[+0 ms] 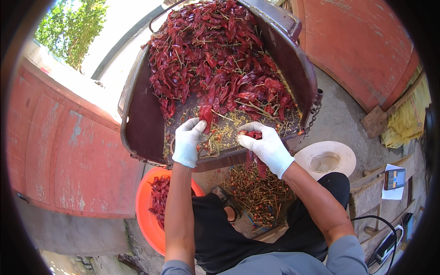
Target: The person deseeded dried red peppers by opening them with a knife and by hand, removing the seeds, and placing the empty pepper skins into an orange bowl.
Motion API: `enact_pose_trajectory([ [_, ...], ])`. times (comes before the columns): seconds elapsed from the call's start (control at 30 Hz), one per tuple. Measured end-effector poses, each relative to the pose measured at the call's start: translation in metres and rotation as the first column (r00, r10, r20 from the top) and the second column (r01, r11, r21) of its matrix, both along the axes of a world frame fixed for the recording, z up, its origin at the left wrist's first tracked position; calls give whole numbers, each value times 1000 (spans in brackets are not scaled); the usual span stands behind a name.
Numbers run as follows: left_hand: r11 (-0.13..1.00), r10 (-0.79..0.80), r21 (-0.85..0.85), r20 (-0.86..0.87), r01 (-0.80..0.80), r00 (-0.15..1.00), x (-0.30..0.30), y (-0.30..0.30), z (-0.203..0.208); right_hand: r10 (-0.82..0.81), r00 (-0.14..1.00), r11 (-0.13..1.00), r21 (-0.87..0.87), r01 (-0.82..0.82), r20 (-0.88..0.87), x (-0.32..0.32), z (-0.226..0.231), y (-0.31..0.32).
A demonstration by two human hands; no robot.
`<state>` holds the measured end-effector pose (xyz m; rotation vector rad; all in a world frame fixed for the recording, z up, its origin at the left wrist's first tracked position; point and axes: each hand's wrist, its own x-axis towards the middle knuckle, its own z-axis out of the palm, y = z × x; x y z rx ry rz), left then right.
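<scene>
Both hands wear white gloves with pale blue cuffs. My left hand (187,138) pinches a dried red chili pepper (206,112) between thumb and fingers, at the near edge of a large heap of dried chilies (206,55). Close by on the right, my right hand (262,142) is closed around several dried chilies (252,134), and some hang below the palm. The heap lies in a dark maroon metal cart bed (141,98) open toward me. Pale seeds and loose stems are scattered over its floor between the hands.
An orange basin (145,224) with dried chilies stands below left. Discarded stems (252,192) lie on the ground between my legs. At right are a straw hat (346,158), a wooden pallet with a keypad device (395,178), and a yellow sack (403,126). Red metal panels (87,160) flank the cart.
</scene>
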<state>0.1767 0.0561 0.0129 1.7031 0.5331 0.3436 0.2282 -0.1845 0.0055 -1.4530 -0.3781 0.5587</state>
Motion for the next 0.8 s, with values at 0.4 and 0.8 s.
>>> enact_pose_trajectory([
  [0.4,921,-388,-97,-131,377,912,-27,-91,27,-173,979,982,-56,180,103,0,-8,-2],
  [0.8,332,-46,911,-245,246,968,40,-36,-37,7,1000,1000,-26,-7,-1,5,-3,-5],
])
